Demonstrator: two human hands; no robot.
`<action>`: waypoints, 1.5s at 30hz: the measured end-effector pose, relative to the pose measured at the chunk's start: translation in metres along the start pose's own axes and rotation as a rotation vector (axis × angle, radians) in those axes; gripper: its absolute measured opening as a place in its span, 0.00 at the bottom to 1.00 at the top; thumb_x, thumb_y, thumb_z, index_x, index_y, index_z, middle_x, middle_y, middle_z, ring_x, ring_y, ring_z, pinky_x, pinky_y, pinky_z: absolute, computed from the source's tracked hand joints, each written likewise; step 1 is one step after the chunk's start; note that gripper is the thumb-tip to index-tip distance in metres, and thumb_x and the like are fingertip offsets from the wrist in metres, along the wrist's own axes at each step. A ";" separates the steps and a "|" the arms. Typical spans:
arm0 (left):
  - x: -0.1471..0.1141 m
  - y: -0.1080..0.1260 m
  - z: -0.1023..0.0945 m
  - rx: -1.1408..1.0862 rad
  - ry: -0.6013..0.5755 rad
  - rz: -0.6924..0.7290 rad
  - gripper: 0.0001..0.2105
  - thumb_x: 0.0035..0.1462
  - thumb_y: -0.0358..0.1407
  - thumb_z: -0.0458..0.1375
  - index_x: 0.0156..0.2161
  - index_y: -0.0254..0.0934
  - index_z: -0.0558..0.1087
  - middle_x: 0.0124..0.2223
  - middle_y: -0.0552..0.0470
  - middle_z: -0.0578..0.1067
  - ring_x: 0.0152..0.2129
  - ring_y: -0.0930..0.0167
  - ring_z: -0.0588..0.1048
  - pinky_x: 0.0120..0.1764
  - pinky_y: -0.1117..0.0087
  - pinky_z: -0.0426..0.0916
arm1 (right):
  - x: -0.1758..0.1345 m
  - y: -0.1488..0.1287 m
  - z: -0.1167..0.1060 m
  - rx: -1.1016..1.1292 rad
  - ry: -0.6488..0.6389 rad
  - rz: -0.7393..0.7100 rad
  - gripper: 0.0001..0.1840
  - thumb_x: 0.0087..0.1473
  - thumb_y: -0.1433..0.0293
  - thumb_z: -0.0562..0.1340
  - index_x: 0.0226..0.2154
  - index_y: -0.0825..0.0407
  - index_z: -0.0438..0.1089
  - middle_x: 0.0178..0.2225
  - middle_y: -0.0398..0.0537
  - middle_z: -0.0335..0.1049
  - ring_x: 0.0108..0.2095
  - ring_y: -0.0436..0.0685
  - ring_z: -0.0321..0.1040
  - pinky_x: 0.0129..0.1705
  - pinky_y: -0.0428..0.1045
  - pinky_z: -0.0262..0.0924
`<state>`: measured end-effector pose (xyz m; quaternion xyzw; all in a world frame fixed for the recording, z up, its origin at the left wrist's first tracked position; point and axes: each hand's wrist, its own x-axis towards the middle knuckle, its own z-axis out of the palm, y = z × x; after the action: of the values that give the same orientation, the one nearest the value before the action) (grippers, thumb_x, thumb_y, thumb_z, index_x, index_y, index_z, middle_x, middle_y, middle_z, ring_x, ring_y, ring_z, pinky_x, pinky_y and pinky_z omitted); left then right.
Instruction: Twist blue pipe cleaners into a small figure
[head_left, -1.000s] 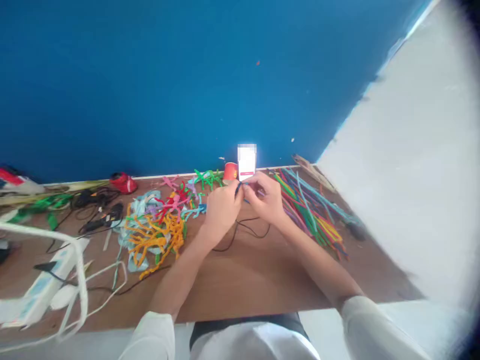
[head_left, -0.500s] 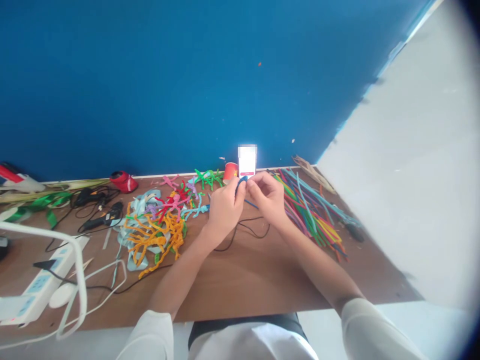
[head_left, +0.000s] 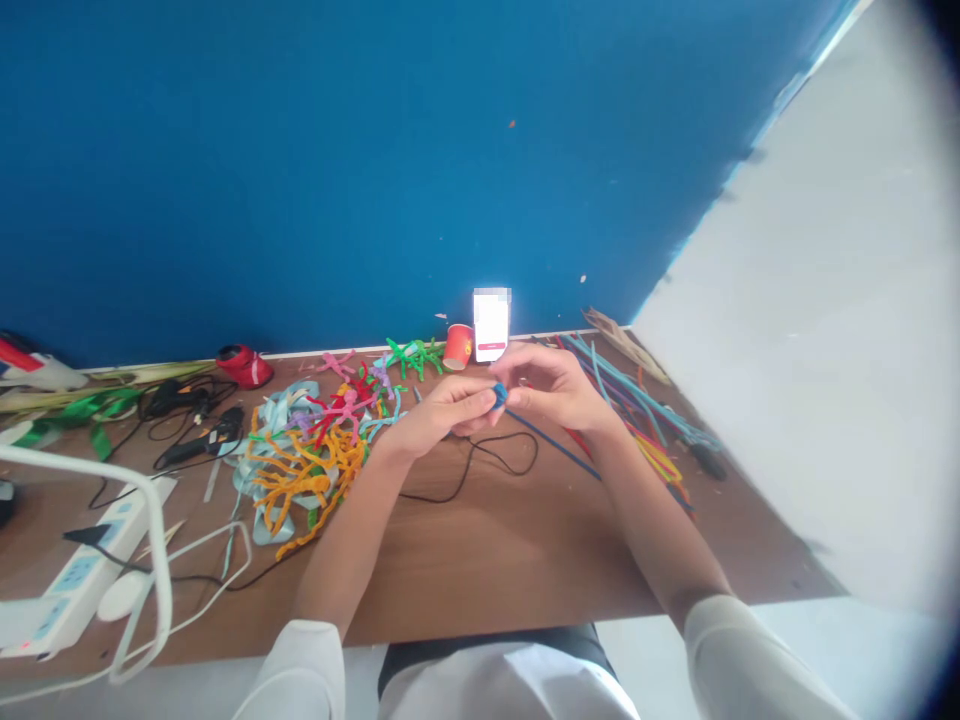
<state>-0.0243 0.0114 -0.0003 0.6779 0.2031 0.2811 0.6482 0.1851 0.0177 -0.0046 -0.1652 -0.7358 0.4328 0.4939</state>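
Blue coil [head_left: 499, 396] in left hand [head_left: 439, 414], fingers clamped on it, above tabletop [head_left: 517, 575]. Right hand [head_left: 562, 388] touches it; cannot tell if fingers grip. Loosened pinch could unwind it; trailing blue stem [head_left: 556, 442] may snag.

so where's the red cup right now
In the head view, the cup is at the back of the table, near mid-frame, between the green twists on its left and the phone on its right.
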 end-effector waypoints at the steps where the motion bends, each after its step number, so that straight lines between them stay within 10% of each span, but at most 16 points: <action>1: 0.000 -0.001 -0.002 -0.060 -0.050 -0.037 0.21 0.63 0.53 0.56 0.30 0.35 0.68 0.20 0.61 0.52 0.16 0.79 0.48 0.21 0.72 0.41 | 0.000 -0.001 -0.001 -0.057 -0.034 -0.041 0.15 0.55 0.67 0.71 0.47 0.47 0.77 0.36 0.44 0.73 0.34 0.50 0.68 0.37 0.48 0.65; 8: 0.003 -0.003 -0.003 -0.215 -0.085 -0.140 0.24 0.60 0.56 0.57 0.33 0.33 0.70 0.18 0.64 0.50 0.14 0.81 0.45 0.18 0.75 0.41 | 0.003 -0.005 -0.001 -0.228 -0.014 -0.165 0.10 0.57 0.69 0.69 0.43 0.47 0.79 0.33 0.44 0.74 0.32 0.50 0.67 0.35 0.48 0.62; 17: 0.004 0.006 0.001 0.261 0.216 0.076 0.20 0.65 0.53 0.53 0.39 0.35 0.70 0.29 0.55 0.65 0.24 0.76 0.62 0.27 0.73 0.57 | 0.003 -0.001 0.002 -0.538 0.207 -0.268 0.03 0.60 0.68 0.67 0.38 0.47 0.78 0.29 0.43 0.74 0.30 0.52 0.69 0.34 0.49 0.62; 31: 0.001 0.009 0.003 0.616 0.460 0.054 0.12 0.64 0.40 0.56 0.40 0.36 0.79 0.29 0.54 0.77 0.25 0.73 0.67 0.30 0.71 0.57 | -0.006 -0.002 0.004 -1.004 0.106 -0.396 0.12 0.62 0.74 0.62 0.47 0.49 0.75 0.31 0.48 0.74 0.31 0.53 0.68 0.33 0.49 0.63; 41: 0.002 0.008 0.003 0.500 0.460 -0.022 0.16 0.63 0.45 0.58 0.41 0.33 0.79 0.29 0.52 0.78 0.21 0.75 0.65 0.25 0.73 0.57 | -0.009 0.007 0.004 -1.049 0.079 -0.278 0.09 0.63 0.70 0.60 0.43 0.48 0.77 0.30 0.48 0.72 0.31 0.54 0.67 0.33 0.49 0.60; 45: 0.000 0.010 -0.002 0.548 0.381 -0.007 0.16 0.63 0.44 0.58 0.49 0.36 0.77 0.40 0.48 0.82 0.33 0.70 0.75 0.35 0.71 0.66 | -0.005 0.008 0.000 -0.892 0.121 -0.299 0.09 0.65 0.70 0.59 0.41 0.48 0.77 0.33 0.48 0.74 0.32 0.53 0.68 0.35 0.49 0.62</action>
<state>-0.0265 0.0124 0.0099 0.7615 0.3911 0.3355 0.3932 0.1856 0.0191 -0.0142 -0.2783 -0.8354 -0.0119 0.4738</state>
